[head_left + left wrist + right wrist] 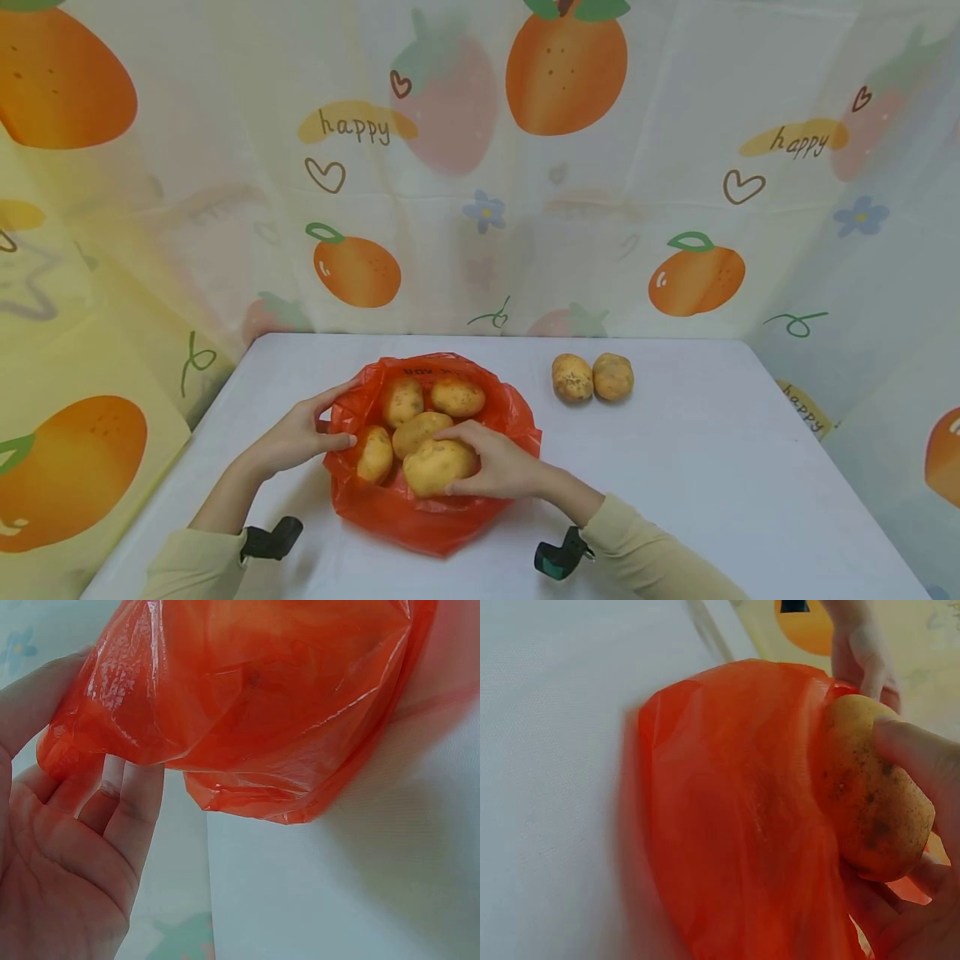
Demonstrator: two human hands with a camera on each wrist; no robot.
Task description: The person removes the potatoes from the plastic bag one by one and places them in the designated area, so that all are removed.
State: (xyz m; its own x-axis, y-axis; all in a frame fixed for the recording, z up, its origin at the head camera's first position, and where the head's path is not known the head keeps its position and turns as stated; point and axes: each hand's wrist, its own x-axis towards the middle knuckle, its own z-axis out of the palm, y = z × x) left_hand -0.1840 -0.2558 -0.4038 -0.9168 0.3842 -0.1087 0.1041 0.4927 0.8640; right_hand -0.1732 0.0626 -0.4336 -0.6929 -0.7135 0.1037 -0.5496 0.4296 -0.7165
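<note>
A red plastic bag [442, 525] stands with its mouth spread, and several potatoes [403, 402] lie inside. My left hand [296, 433] holds the bag's left rim, thumb over the inner side and fingers behind the film. In the left wrist view the film lies between that thumb and the fingers [135, 802]. My right hand [495, 462] grips a large potato [438, 468] at the front of the bag's mouth, thumb on one side and fingers round the other. Dark specks mark this potato [874, 795] in the right wrist view.
Two more potatoes [572, 379] [613, 377] sit side by side on the white table [712, 467], right of the bag near the back edge. A fruit-printed curtain [480, 250] hangs behind and along the sides. Each wrist carries a small black camera [273, 538].
</note>
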